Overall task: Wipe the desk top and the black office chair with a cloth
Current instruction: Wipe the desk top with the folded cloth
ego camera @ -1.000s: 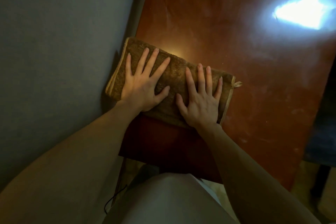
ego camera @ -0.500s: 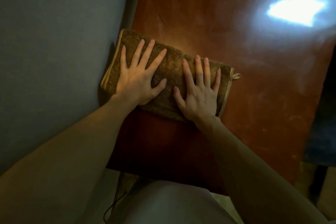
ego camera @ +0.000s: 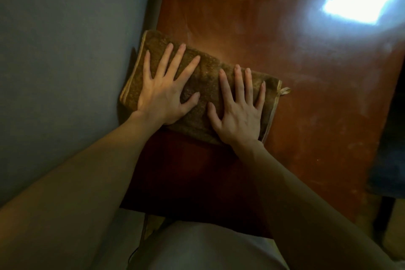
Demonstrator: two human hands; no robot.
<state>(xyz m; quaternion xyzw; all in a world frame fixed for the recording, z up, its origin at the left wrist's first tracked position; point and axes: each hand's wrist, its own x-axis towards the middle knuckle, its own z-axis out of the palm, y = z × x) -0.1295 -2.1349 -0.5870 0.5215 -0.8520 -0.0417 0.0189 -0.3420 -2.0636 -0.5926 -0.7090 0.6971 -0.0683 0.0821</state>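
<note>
Cloth (ego camera: 203, 85) lies flat under spread fingers (ego camera: 173, 59) of 2 hands.

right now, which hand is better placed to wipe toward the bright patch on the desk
Probably the right hand: it presses the cloth flat at the end nearer the bright patch; the left hand presses beside the wall.

Grey wall (ego camera: 65, 55) left (plain) — thin cable (ego camera: 141, 237) below

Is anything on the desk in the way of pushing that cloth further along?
Nothing visible. The left hand and right hand lie flat on the cloth; the desk beyond shows only a bright glare.
</note>
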